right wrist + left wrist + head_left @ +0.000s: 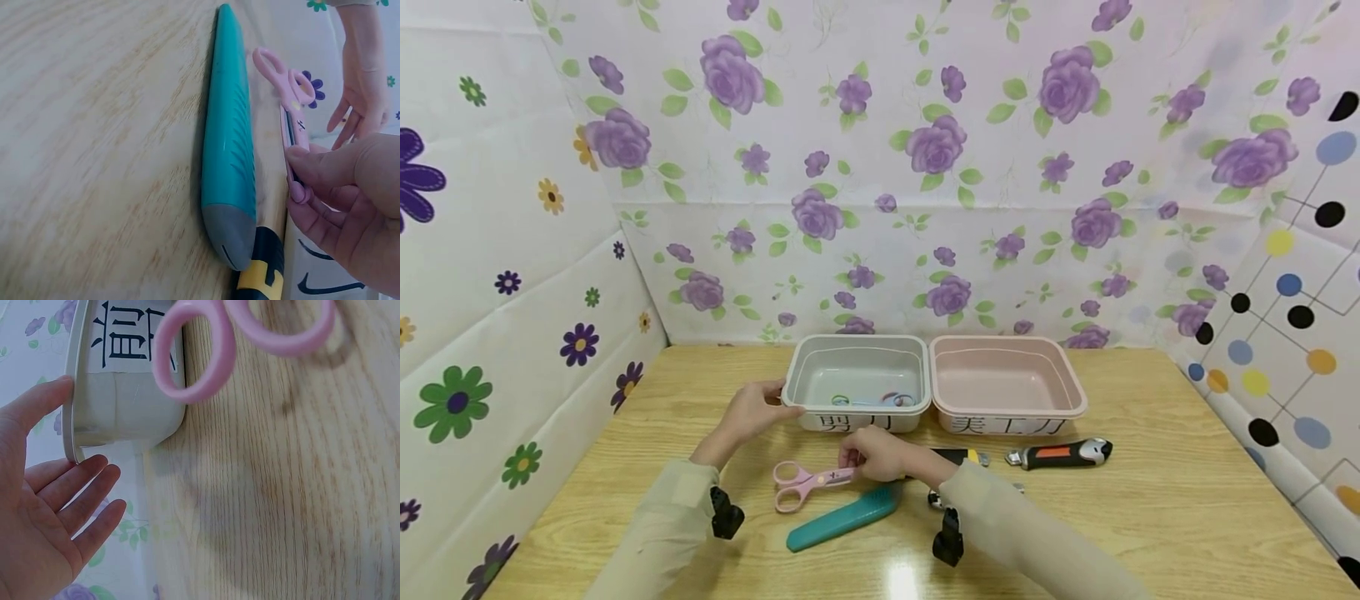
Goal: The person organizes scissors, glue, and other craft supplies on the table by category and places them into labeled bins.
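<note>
In the head view, my right hand (pixel 876 454) pinches a pair of pink scissors (pixel 801 482) by the blade end, handles pointing left. Thumb and fingertips close on the covered blades of the scissors (pixel 297 119) in the right wrist view. My left hand (pixel 752 412) touches the near left corner of the grey-white bin (pixel 850 343). Its thumb rests at the rim and its other fingers are fairly straight, as the left wrist view shows. Inside that bin lie scissors with coloured handles (pixel 897 399). A teal utility knife (pixel 842 521) lies just in front of the pink scissors.
A pink bin (pixel 1007 342) stands right beside the grey-white one; both have labels in front. A black-and-orange utility knife (pixel 1060 454) lies before it. A black-and-yellow knife (pixel 955 456) and another silver-and-black tool (pixel 935 499) are partly covered by my right arm.
</note>
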A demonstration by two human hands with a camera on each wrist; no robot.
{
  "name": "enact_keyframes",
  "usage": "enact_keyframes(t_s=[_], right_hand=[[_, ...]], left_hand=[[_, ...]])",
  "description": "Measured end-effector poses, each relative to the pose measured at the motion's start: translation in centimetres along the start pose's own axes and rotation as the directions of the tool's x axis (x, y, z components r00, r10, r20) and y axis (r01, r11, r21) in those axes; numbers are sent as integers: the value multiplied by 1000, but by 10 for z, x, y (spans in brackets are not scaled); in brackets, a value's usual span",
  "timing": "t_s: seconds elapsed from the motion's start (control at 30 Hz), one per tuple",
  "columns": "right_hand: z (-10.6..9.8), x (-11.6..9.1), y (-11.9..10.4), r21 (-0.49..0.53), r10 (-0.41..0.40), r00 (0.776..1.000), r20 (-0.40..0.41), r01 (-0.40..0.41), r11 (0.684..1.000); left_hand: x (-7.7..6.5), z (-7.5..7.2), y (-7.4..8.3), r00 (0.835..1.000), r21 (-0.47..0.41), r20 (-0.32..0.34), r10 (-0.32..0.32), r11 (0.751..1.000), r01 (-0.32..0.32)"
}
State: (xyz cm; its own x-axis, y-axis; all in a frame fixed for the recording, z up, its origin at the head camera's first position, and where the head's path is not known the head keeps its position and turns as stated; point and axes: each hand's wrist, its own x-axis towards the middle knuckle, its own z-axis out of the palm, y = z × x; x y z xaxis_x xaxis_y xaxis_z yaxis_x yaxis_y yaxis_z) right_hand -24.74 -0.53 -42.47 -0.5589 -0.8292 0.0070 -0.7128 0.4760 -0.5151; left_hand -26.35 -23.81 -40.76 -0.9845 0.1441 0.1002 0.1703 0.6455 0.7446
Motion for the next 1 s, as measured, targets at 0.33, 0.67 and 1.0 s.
enact_keyframes(t_s=[0.33, 0.67, 1.0], right_hand=[[-14, -18, -4, -6, -8, 1000, -6, 8, 1000], [-45, -36, -6, 46, -30, 1000, 4, 30, 998], [-80, -44, -5, 101, -1, 999, -51, 6, 995]], left_hand=[[-1, 0, 2, 1000, 3, -9, 11, 1000, -11], [-1, 1, 1, 1000, 4, -5, -7, 1000, 7], [0, 1, 0, 1000, -9, -3, -4, 1000, 3]])
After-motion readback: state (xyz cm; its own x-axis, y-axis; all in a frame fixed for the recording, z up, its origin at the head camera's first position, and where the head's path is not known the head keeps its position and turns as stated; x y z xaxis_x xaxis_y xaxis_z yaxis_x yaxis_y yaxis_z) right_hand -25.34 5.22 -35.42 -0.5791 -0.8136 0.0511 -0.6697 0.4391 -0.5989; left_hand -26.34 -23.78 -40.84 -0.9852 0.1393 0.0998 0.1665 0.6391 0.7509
